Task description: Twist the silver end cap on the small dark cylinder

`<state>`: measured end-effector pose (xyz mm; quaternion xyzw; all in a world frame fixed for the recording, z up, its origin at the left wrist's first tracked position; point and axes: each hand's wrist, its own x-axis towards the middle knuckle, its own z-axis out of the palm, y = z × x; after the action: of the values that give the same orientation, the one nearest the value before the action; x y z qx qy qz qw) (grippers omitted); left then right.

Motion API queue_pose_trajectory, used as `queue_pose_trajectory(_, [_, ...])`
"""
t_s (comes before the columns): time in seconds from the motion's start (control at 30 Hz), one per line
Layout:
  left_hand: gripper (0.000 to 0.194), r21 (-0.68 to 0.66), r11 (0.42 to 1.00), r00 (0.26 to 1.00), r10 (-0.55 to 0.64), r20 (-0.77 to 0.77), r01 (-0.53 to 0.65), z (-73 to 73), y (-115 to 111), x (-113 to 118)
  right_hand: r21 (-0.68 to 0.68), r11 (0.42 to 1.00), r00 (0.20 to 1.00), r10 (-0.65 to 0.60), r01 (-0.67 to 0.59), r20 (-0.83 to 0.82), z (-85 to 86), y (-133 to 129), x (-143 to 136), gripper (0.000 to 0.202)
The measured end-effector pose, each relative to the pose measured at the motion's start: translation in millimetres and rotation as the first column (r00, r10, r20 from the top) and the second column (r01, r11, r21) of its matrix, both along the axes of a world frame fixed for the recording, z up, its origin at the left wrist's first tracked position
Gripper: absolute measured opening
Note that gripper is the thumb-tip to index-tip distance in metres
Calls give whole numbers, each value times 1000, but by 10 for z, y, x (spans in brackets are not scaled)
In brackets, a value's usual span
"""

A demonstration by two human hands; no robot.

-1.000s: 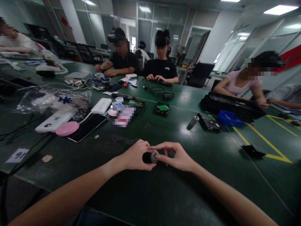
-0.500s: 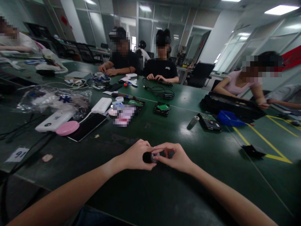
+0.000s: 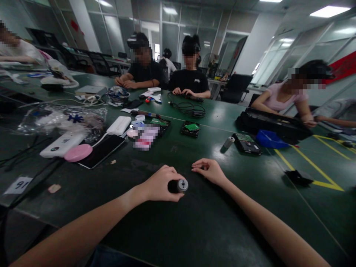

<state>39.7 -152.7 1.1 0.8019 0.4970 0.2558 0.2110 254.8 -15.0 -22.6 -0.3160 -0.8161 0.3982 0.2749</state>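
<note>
My left hand (image 3: 161, 183) is wrapped round a dark cylinder (image 3: 183, 185) over the green table (image 3: 211, 226); its round silver end, with small holes, faces up toward me. To the right of it, my right hand (image 3: 210, 170) is apart from the cylinder, with thumb and fingertips brought close together. Whether anything small is between those fingertips is too hard to make out. Beyond my right hand a second metal cylinder (image 3: 228, 144) stands beside a hard drive with a circuit board (image 3: 247, 144).
At the left lie a black phone (image 3: 102, 151), a pink round case (image 3: 78, 152), a white power bank (image 3: 119, 126) and a plastic bag (image 3: 63, 120). Another drive (image 3: 190, 128) and a cable (image 3: 189, 107) lie ahead. A blue tray (image 3: 271, 139) is at right; several people sit around.
My right hand has come off the cylinder's end and moved up and to the right. The silver end is now uncovered, while my left hand keeps its hold.
</note>
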Motion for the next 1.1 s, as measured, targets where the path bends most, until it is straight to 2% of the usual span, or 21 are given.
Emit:
queue_pose_trajectory(0.1, [37, 1, 1000, 1000, -11, 2, 11, 7, -5, 6, 5, 1000, 1000, 2, -2, 12, -65, 21, 6, 21])
queue_pose_trajectory(0.2, [36, -1, 1000, 1000, -7, 1, 7, 21, -10, 14, 9, 1000, 1000, -6, 6, -5, -47, 15, 8, 21])
queue_pose_trajectory(0.33, [37, -10, 1000, 1000, -3, 1, 3, 30, -14, 20, 28, 997, 994, -64, 67, -93, 99, -70, -21, 24])
queue_pose_trajectory(0.43, [37, 2, 1000, 1000, -1, 5, 1, 17, -5, 19, 27, 996, 979, -84, 90, -186, 274, -258, -65, 27])
queue_pose_trajectory(0.5, [37, 17, 1000, 1000, -6, 0, 6, 7, 3, 17, -17, 1000, 968, -8, 4, -250, 365, -416, -96, 23])
queue_pose_trajectory(0.57, [34, 25, 1000, 1000, -6, -7, 7, 0, 8, 16, -17, 997, 971, 72, -78, -229, 405, -551, -121, 17])
queue_pose_trajectory(0.73, [24, 33, 999, 1000, -8, -10, 8, -4, 13, 12, -15, 988, 983, 152, -155, -105, 355, -662, -150, 13])
queue_pose_trajectory(0.93, [24, 29, 1000, 1000, -8, -6, 8, 11, 4, 13, -15, 994, 982, 100, -104, -157, 298, -670, -150, 15])
queue_pose_trajectory(1.1, [22, 40, 999, 1000, -16, 17, 15, 17, -4, 14, -11, 989, 976, 145, -148, -162, 304, -701, -166, 9])
